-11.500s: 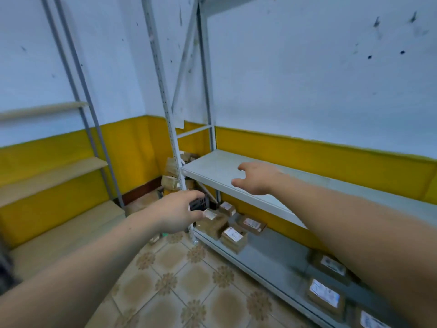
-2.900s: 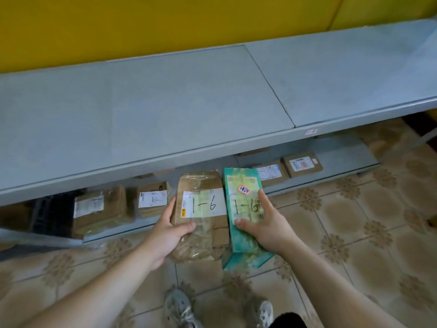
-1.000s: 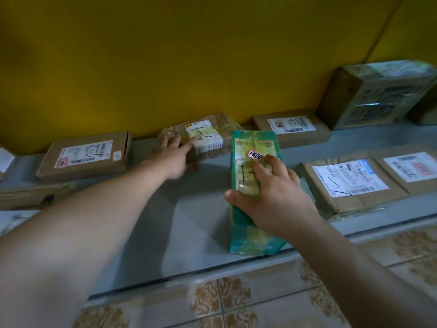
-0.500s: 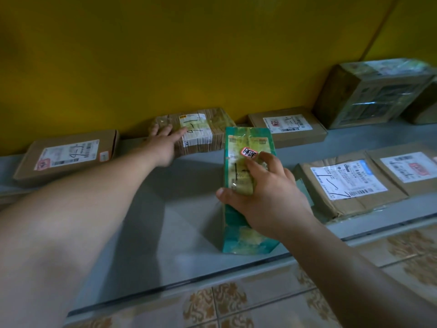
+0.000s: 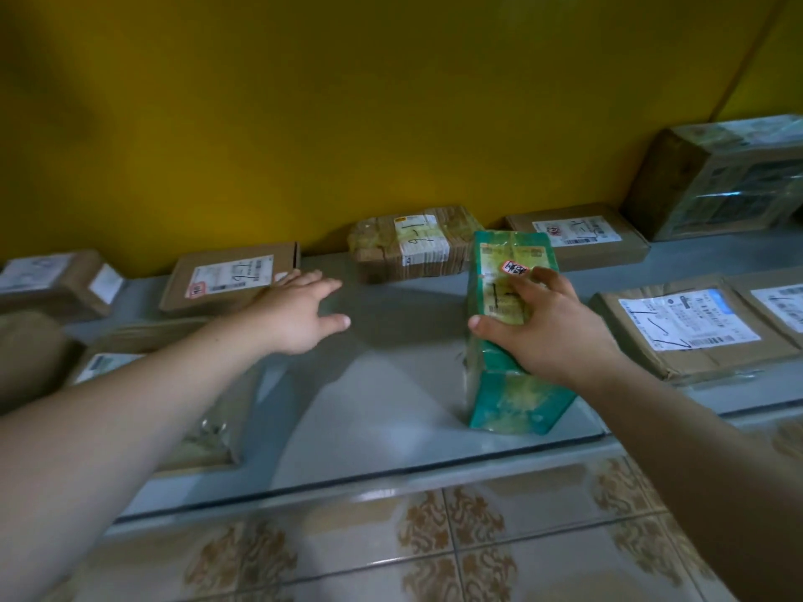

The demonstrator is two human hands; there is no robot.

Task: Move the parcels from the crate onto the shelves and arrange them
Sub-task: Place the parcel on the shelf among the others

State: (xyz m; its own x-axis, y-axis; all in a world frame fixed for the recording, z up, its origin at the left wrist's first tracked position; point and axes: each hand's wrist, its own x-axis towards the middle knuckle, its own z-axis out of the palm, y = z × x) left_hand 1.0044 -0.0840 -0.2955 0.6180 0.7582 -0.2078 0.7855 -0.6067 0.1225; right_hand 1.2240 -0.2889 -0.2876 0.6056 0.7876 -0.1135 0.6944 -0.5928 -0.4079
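Where the yellow wall (image 5: 391, 102) is met by the grey shelf (image 5: 391, 384), a green parcel (image 5: 508, 393) is stood near the shelf's front edge, right of centre, and is gripped from above by the right hand (image 5: 552, 336). A taped brown parcel (image 5: 413, 243) is laid against the far wall. The left hand (image 5: 300, 317) is held empty, fingers straight, left of both.

Dim, yellowish light; the grey metal shelf (image 5: 391, 406) catches a pale sheen in front (dark shadows cross its back), and the frame's edges bend and blur.
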